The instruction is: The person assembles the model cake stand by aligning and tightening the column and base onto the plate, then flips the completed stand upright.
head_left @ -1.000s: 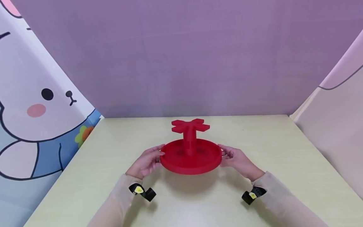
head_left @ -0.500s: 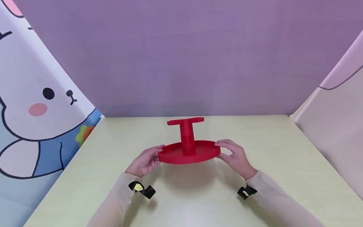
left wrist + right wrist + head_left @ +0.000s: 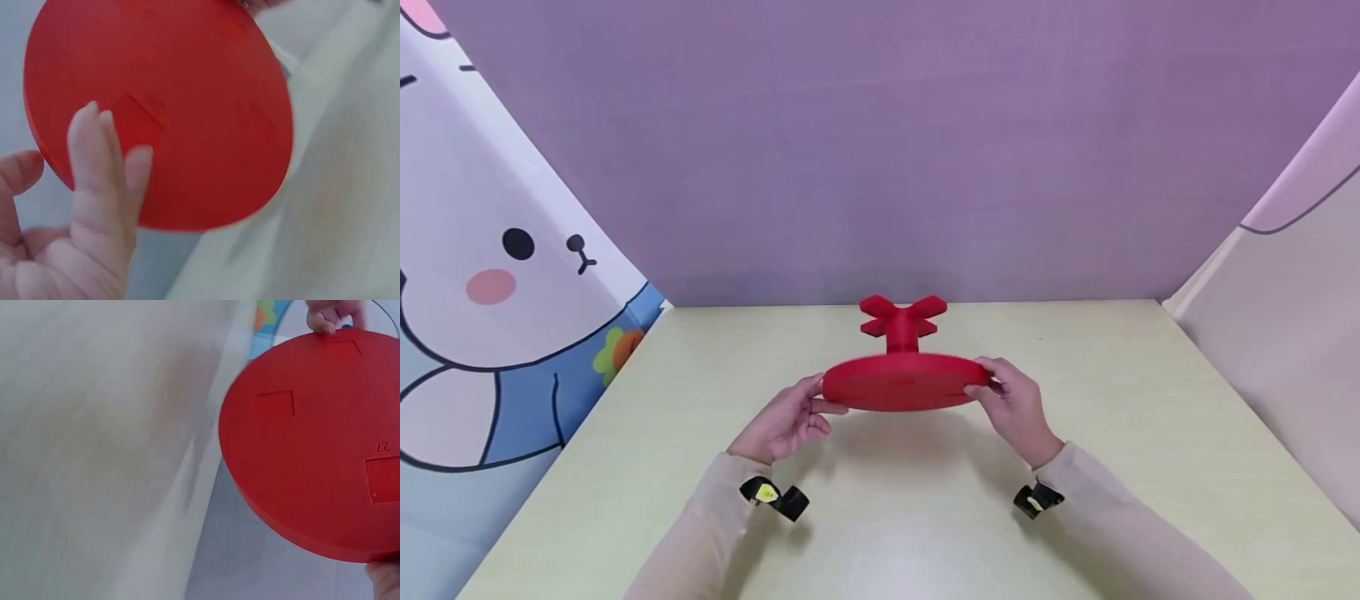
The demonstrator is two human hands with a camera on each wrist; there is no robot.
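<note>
A red round tray (image 3: 902, 383) with a central post (image 3: 902, 332) and a cross-shaped top is held up off the table, tipped so its underside faces the head camera. My left hand (image 3: 793, 421) grips its left edge; in the left wrist view several fingers (image 3: 94, 162) lie along the underside. The right hand (image 3: 1015, 404) pinches the opposite edge, thumb on the underside. Shallow rectangular recesses (image 3: 275, 403) and a small number 27 mark that underside in the right wrist view, where only a bit of the right hand shows. The tray's inner face is hidden.
Below the tray spreads a pale table (image 3: 895, 517) with the tray's shadow on it. A purple backdrop (image 3: 910, 150) rises behind the table's far edge. Cartoon-printed cloth (image 3: 497, 333) hangs at the left, and a pale panel (image 3: 1292, 333) stands at the right.
The tray has turned from showing its inside to showing its underside, and it sits slightly higher. My right hand has shifted up and a little left; the left hand's fingers have moved under the edge.
</note>
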